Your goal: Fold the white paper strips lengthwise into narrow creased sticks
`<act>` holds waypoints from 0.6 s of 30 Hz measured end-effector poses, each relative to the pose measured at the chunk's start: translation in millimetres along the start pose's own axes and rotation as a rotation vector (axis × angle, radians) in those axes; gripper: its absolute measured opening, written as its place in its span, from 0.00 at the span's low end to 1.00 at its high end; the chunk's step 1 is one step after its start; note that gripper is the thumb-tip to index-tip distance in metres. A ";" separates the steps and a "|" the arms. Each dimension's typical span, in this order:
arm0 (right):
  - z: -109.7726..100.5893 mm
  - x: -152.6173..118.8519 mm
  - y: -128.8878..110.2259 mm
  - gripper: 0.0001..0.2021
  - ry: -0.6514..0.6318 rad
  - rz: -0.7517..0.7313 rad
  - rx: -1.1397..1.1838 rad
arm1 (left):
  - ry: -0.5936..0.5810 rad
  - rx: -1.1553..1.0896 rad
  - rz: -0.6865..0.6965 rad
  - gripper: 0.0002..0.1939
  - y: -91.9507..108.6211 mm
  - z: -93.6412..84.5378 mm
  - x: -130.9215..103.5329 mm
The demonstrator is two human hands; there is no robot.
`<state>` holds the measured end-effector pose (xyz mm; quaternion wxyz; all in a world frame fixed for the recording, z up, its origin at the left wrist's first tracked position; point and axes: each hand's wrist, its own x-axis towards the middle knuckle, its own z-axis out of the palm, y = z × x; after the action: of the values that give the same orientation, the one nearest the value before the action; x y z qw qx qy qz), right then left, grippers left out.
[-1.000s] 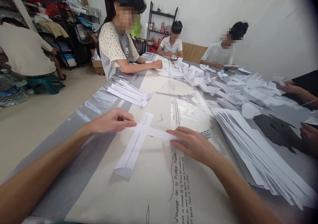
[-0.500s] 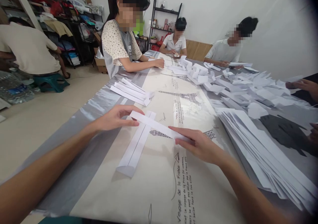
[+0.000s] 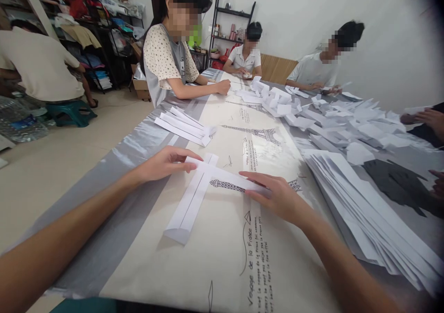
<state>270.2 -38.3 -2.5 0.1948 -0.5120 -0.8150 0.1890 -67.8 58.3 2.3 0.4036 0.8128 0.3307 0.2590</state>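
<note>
A narrow white paper strip (image 3: 229, 174) is stretched between my two hands. My left hand (image 3: 169, 162) pinches its left end between thumb and fingers. Its right end lies between the thumb and fingers of my right hand (image 3: 274, 192). Under the strip, crossing it, a folded white paper (image 3: 189, 206) with a lengthwise seam rests on the printed tablecloth (image 3: 166, 266). Several folded strips (image 3: 182, 125) lie in a small pile beyond my left hand.
On the right lie a long stack of white paper (image 3: 367, 215) and a large heap of folded papers (image 3: 347, 123). People sit around the table; a person's forearm (image 3: 197, 90) rests at its far left side. Another person's hand (image 3: 430, 121) is at the right edge.
The held strip has shifted slightly right and its left end has lowered toward the folded paper. At the far right of the table, a person's hands and paper have moved.
</note>
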 end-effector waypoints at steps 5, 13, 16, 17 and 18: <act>6.2 1.4 4.0 0.16 0.177 -0.129 -0.157 | -0.107 -0.035 -0.062 0.17 3.6 -1.1 -1.0; 4.4 -0.5 1.9 0.14 0.161 -0.108 -0.117 | -0.046 0.263 0.204 0.17 -0.8 6.4 -0.9; 0.2 -0.5 1.4 0.11 0.150 -0.077 -0.096 | 0.011 0.393 0.343 0.16 2.0 9.4 -1.8; -1.2 -0.5 1.6 0.10 0.155 -0.064 -0.089 | 0.016 0.423 0.374 0.16 3.3 9.8 -2.1; -2.6 -0.6 1.7 0.09 0.161 -0.048 -0.084 | 0.017 0.443 0.400 0.17 4.7 10.0 -2.3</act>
<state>273.0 -37.9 -1.3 0.2423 -0.5137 -0.8159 0.1082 -60.9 49.6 0.4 0.1546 0.9280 0.2155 0.2616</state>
